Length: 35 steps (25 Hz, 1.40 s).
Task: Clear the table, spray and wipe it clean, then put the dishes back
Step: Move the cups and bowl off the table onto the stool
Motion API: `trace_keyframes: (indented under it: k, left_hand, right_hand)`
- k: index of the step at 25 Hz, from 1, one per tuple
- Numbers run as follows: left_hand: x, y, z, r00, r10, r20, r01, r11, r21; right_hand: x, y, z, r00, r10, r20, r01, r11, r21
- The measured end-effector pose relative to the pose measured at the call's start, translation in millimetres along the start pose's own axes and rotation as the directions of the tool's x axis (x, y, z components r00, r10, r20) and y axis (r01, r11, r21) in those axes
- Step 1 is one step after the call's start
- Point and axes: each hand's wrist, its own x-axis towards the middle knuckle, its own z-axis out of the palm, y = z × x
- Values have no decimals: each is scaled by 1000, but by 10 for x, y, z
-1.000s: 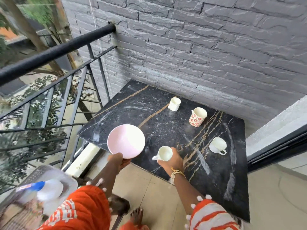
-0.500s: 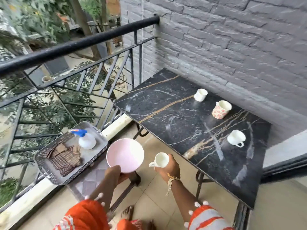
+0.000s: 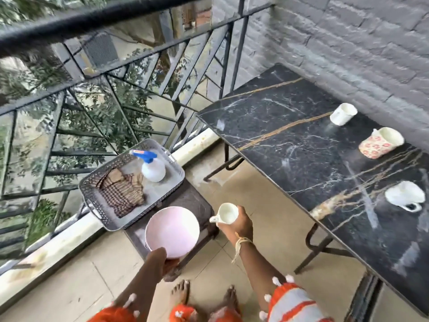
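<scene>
**Bowl and cup leave the table, three cups to go**

We have swung away from the black marble-patterned table [image 3: 290,145] toward the balcony railing, and that is the change that counts: a second ago our two hands were over the near edge of the tabletop, and now both are clear of it, hanging above the low dark stool [image 3: 197,201] beside the rail. Our left hand [image 3: 160,261] grips the near rim of the pale pink round bowl [image 3: 172,231], fingers wrapped under it and thumb on the edge. Our right hand [image 3: 236,223] is curled round the small white ceramic cup [image 3: 226,213], its handle pointing left toward the bowl. Both dishes are held in the air, touching nothing yet.

On the stool's far part sits the grey perforated plastic tray [image 3: 167,194], carrying the white spray bottle with the blue trigger [image 3: 152,167] and the brown checked cloth [image 3: 123,191]. The bowl hovers just beside the tray's near edge.

We judge the clearing step as under way, not finished. Still on the tabletop, along the wall side, are a plain white mug [image 3: 343,113], a mug with a red floral print [image 3: 380,142] and another white cup [image 3: 405,196] near the front. The bowl and cup likely go down on the stool's bare part or in the tray; space there looks tight. Spraying and wiping must wait until the remaining three are lifted off.
</scene>
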Motion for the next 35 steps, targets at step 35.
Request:
trace_keyframes:
  k: [35]
  left_hand:
    - [366, 170, -127, 980, -85, 177, 0, 902, 432]
  right_hand:
    - [355, -542, 960, 962, 104, 252, -24, 953, -303]
